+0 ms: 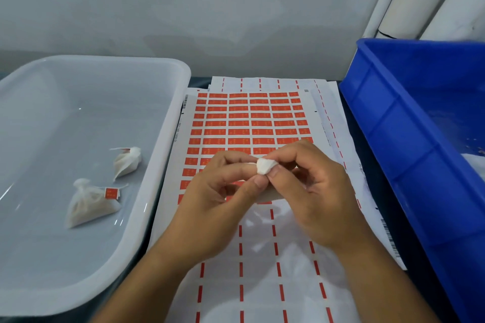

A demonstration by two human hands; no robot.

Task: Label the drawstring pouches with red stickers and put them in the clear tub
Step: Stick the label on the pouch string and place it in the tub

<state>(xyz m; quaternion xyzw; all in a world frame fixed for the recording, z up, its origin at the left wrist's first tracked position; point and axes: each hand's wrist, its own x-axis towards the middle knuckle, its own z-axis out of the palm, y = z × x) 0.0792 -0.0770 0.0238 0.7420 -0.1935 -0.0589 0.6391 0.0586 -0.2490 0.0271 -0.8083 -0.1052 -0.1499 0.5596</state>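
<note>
My left hand and my right hand meet above the sticker sheet and pinch a small white drawstring pouch between fingertips. Most of the pouch is hidden behind my fingers. The sheet carries rows of red stickers in its upper part, while its lower part shows only bare backing with red dashes. To the left stands the clear tub. Two white pouches lie in it: one bears a red sticker on its string, the other lies further back.
A blue plastic crate stands at the right, close to my right hand, with something white inside its lower corner. More sheets lie stacked under the sticker sheet. A grey wall runs along the back of the dark table.
</note>
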